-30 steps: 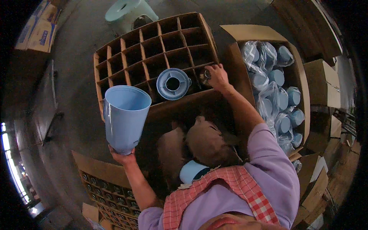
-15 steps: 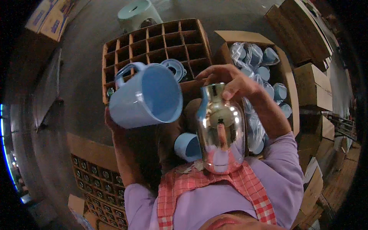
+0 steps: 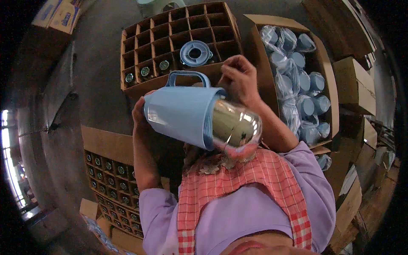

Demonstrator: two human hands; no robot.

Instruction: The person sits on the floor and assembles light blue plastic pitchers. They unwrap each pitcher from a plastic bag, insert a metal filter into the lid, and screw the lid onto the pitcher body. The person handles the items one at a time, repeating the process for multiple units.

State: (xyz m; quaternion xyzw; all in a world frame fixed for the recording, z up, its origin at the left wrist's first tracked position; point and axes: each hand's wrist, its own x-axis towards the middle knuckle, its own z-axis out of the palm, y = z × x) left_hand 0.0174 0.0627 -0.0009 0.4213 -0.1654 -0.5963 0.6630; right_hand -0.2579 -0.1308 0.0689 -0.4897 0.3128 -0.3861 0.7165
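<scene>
My left hand (image 3: 140, 112) grips the light blue plastic flask casing (image 3: 180, 112) by its left end, with its handle turned up and away. Out of the casing's right end sticks a shiny silvery-gold glass vacuum liner (image 3: 238, 125); its neck is hidden inside. Just beyond the liner, my right hand (image 3: 242, 74) is raised with loosely curled fingers and nothing visible in them. A light blue ring-shaped part (image 3: 195, 53) rests on the dividers of the cardboard box (image 3: 157, 80) in front of me.
Several glass liner tops show in that box's near cells. To the right, an open carton (image 3: 325, 55) holds plastic-wrapped blue parts (image 3: 304, 83). At lower left, another divided carton (image 3: 106, 140) is filled with liners. A pale stool (image 3: 159, 5) stands beyond; closed cartons (image 3: 355, 85) are at far right.
The liner has gone partway into the casing, which has turned onto its side. My right hand has let go of the liner's neck. The view has shifted, so the boxes appear higher.
</scene>
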